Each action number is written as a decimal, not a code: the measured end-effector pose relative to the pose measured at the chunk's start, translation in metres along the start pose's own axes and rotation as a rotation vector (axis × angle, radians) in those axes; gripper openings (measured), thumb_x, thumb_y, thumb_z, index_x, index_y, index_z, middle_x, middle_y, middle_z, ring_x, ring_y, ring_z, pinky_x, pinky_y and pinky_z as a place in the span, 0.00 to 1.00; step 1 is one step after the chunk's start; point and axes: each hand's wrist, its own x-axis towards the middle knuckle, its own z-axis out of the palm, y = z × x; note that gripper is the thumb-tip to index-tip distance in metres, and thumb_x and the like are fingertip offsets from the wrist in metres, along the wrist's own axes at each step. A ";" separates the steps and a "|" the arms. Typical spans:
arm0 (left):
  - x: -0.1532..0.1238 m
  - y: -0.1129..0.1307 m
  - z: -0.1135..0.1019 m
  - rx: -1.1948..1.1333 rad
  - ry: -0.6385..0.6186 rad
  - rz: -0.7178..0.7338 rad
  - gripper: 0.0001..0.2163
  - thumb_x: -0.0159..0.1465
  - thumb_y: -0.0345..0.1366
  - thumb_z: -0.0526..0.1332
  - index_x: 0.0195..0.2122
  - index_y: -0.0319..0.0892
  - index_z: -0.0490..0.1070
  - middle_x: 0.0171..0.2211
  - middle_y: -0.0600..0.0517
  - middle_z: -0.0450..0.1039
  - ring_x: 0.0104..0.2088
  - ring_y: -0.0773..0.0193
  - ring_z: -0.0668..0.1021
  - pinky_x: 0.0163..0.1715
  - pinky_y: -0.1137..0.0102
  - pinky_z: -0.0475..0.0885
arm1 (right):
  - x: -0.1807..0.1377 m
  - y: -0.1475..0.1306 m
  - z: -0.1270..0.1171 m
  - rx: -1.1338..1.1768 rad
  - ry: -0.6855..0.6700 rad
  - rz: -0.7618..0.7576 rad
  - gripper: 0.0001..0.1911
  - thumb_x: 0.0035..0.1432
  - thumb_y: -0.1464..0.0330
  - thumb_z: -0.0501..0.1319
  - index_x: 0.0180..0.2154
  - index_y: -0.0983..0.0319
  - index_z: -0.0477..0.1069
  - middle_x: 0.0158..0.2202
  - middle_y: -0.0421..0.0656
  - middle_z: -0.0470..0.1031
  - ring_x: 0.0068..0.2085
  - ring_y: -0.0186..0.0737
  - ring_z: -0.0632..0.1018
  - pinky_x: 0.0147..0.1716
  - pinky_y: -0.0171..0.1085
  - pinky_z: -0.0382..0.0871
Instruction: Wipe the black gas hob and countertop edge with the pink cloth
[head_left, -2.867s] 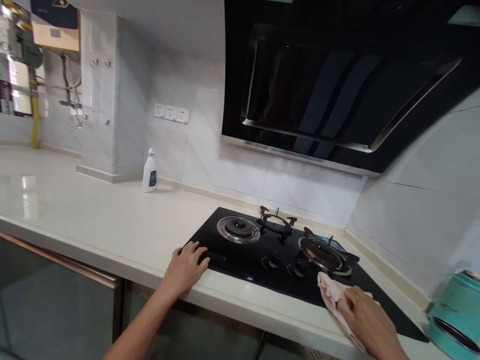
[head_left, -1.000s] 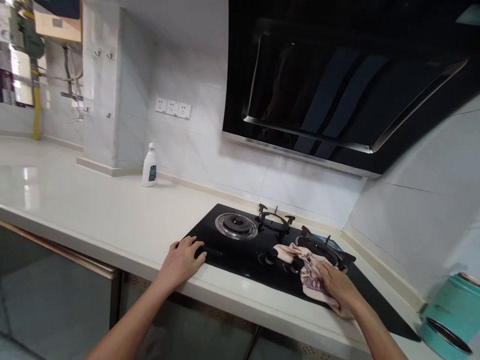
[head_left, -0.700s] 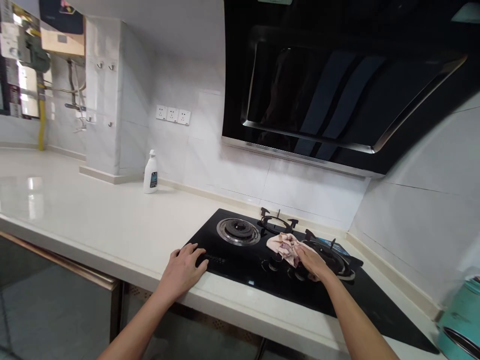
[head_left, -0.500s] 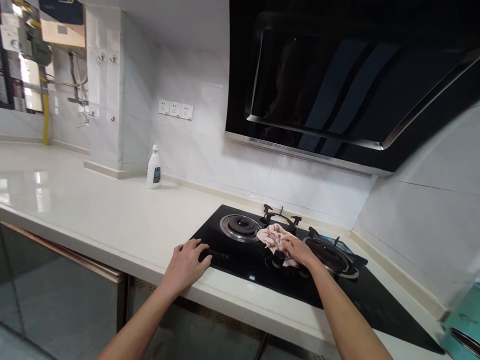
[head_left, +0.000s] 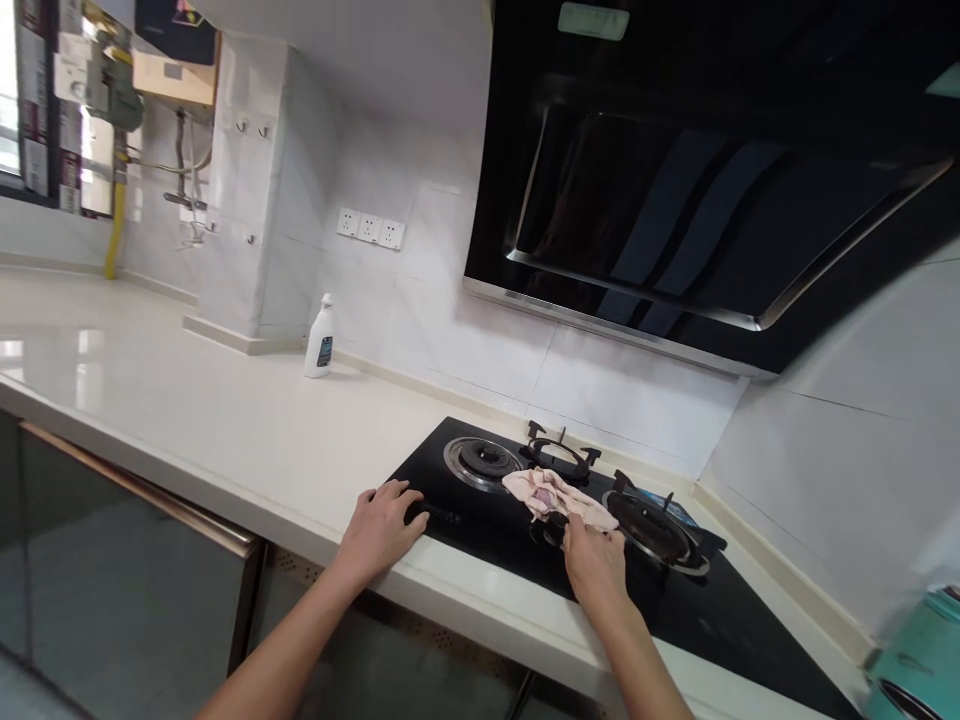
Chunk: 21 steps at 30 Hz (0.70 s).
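A black glass gas hob (head_left: 487,525) is set into the cream counter (head_left: 225,440). My left hand (head_left: 382,525) lies flat on the hob's front left corner, fingers spread, holding nothing. My right hand (head_left: 596,560) presses on the near end of a pinkish cloth (head_left: 544,493) in the middle of the hob, over the knobs between the left burner (head_left: 484,462) and the right burner (head_left: 656,520). The cloth stretches away from the hand toward the loose pan support (head_left: 562,455) at the back.
A black range hood (head_left: 712,180) hangs over the hob. A white spray bottle (head_left: 321,342) stands by the back wall to the left, below wall sockets (head_left: 370,229). A teal tin (head_left: 911,655) sits at the far right. Tiled walls close the right corner.
My right hand has dragged the cloth from the hob's front right, across the right burner, to the middle over the knobs. My left hand has stayed on the hob's corner.
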 end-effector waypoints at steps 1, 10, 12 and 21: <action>0.000 0.000 0.000 0.001 -0.002 0.000 0.17 0.68 0.44 0.56 0.51 0.45 0.79 0.61 0.41 0.73 0.63 0.48 0.71 0.62 0.52 0.62 | -0.005 -0.002 0.000 -0.009 0.018 0.003 0.21 0.68 0.53 0.58 0.52 0.60 0.71 0.45 0.44 0.77 0.45 0.40 0.78 0.52 0.50 0.72; 0.002 -0.002 -0.001 0.019 -0.005 0.007 0.17 0.68 0.44 0.57 0.52 0.45 0.78 0.61 0.42 0.73 0.63 0.48 0.71 0.62 0.52 0.61 | -0.031 -0.004 0.001 0.059 0.099 0.000 0.23 0.72 0.64 0.43 0.59 0.59 0.67 0.45 0.51 0.80 0.48 0.48 0.78 0.47 0.47 0.64; 0.002 -0.001 -0.002 0.026 -0.021 0.005 0.17 0.68 0.44 0.56 0.52 0.45 0.78 0.61 0.41 0.72 0.64 0.48 0.71 0.62 0.52 0.61 | -0.037 -0.005 0.004 0.088 0.114 -0.002 0.24 0.72 0.61 0.41 0.59 0.58 0.68 0.46 0.51 0.80 0.49 0.50 0.79 0.46 0.46 0.63; 0.001 0.004 -0.009 0.057 -0.066 -0.006 0.18 0.69 0.44 0.55 0.54 0.45 0.77 0.63 0.42 0.71 0.65 0.50 0.69 0.63 0.53 0.61 | -0.094 0.043 0.036 0.186 0.152 -0.029 0.24 0.69 0.58 0.43 0.55 0.52 0.73 0.45 0.47 0.83 0.41 0.50 0.82 0.42 0.45 0.69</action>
